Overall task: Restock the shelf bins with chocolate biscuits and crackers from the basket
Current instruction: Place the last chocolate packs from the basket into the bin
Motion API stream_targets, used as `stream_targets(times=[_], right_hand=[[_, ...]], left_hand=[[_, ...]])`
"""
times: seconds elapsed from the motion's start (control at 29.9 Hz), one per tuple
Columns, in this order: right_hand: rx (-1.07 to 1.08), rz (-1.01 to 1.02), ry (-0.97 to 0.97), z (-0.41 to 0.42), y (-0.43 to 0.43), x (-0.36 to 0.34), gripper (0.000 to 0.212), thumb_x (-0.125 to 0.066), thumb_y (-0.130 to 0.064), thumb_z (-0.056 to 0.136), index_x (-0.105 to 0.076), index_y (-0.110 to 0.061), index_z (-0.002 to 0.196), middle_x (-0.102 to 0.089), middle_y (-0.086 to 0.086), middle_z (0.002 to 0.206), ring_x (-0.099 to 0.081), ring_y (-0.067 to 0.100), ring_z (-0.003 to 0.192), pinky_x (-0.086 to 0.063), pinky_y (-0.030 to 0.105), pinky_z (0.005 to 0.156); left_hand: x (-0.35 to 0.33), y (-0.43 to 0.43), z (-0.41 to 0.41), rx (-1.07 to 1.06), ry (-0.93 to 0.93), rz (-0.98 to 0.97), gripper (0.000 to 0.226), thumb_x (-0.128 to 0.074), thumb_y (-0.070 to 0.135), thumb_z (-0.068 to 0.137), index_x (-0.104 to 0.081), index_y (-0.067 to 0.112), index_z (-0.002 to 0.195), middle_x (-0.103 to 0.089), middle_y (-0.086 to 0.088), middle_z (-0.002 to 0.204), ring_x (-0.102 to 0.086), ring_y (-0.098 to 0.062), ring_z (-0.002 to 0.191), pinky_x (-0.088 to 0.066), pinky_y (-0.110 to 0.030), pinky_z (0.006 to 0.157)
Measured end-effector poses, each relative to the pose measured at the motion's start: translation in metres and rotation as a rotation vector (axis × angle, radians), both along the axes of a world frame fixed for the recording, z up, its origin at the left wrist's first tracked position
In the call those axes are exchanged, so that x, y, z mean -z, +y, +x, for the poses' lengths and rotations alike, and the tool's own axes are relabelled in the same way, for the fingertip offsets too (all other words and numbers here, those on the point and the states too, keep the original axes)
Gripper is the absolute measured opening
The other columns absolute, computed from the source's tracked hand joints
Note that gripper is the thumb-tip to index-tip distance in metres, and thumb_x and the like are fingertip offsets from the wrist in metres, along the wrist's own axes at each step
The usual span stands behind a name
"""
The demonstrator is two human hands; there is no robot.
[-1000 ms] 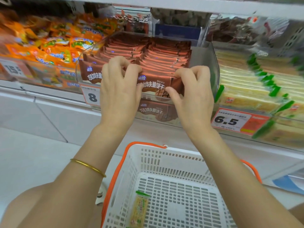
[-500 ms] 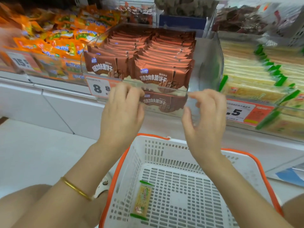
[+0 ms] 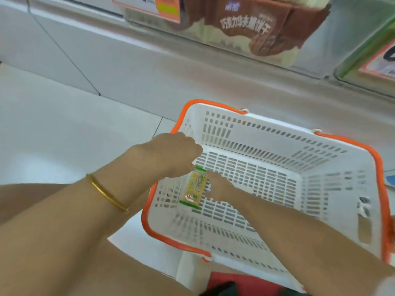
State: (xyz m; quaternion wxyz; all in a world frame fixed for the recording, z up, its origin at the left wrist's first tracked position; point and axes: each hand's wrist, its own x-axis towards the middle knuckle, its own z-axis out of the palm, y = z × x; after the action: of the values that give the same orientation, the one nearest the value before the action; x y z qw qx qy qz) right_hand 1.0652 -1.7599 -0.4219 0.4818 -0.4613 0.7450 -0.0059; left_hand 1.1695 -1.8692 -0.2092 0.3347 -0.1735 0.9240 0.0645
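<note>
A white basket with an orange rim (image 3: 275, 133) stands on the floor below the shelf. One cracker packet (image 3: 193, 188), yellow with green ends, lies near the basket's left wall. My left hand (image 3: 171, 153) reaches in from the left with curled fingers, and its fingertips pinch the packet's top end. My right hand (image 3: 218, 185) reaches in from the lower right and its fingers lie against the packet's right edge; blur hides whether they grip. A chocolate biscuit packet (image 3: 256, 28) shows through the clear bin front at the top.
The shelf's grey front ledge (image 3: 192, 60) runs across above the basket. A price tag (image 3: 162, 7) hangs at the top, and the green-edged cracker bin (image 3: 367, 60) shows at the top right. White floor tiles (image 3: 64, 129) lie to the left.
Both hands left the chocolate biscuit bin and dropped into the basket to the cracker packet. The view tilted down from the shelf to the basket.
</note>
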Motion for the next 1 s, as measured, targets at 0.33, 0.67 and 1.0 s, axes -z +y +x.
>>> stream_targets(times=[0.33,0.67,1.0], right_hand=[[0.021,0.089,0.178,0.027,-0.026,0.051,0.025,-0.050,-0.013,0.087,-0.050,-0.024,0.110,-0.048,0.013,0.120,-0.042,0.025,0.100,-0.045,0.038,0.081],[0.384,-0.008,-0.292,-0.018,0.003,-0.038,0.035,-0.071,-0.012,0.083,-0.059,0.003,0.113,-0.063,0.013,0.103,-0.063,0.019,0.082,-0.055,0.029,0.067],[0.808,-0.687,-0.249,-0.157,0.157,-0.276,0.017,-0.070,-0.003,0.081,-0.060,-0.003,0.094,-0.066,0.009,0.085,-0.065,0.019,0.079,-0.056,0.034,0.073]], left_hand=[[-0.003,-0.002,-0.008,0.002,-0.008,-0.008,0.011,-0.044,0.018,0.098,-0.046,0.017,0.108,-0.042,-0.002,0.098,-0.037,-0.019,0.095,-0.045,-0.036,0.084],[-0.011,0.005,-0.045,0.074,-0.018,-0.001,0.018,-0.047,0.019,0.097,-0.056,0.015,0.112,-0.054,0.001,0.096,-0.052,-0.020,0.084,-0.035,-0.028,0.059],[-0.083,0.094,-0.140,0.052,0.365,0.303,0.045,-0.052,0.043,0.094,-0.042,0.021,0.132,-0.053,0.000,0.126,-0.053,-0.017,0.110,-0.044,-0.028,0.085]])
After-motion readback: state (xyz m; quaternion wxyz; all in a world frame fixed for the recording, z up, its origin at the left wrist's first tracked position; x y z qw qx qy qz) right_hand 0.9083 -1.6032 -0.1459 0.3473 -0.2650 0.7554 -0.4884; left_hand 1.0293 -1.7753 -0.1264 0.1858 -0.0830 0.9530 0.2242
